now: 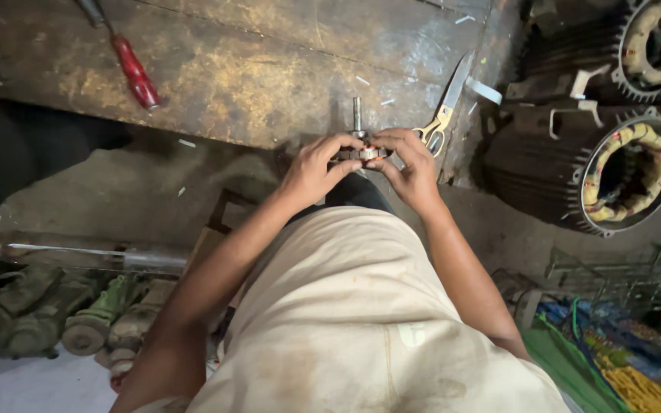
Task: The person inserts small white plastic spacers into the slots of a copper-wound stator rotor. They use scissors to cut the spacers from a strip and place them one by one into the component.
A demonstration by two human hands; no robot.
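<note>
Between both hands' clamped fingers (346, 164) sits a small coppery rotor (363, 152) with steel shaft.

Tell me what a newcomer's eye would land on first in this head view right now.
Most likely the two hands meeting at centre: the left hand and right hand both grip a small motor rotor whose steel shaft points up over the worn wooden workbench. Next, the two finned motor stators with exposed windings at the right. Then the scissors beside the hands and the red-handled screwdriver at upper left.
</note>
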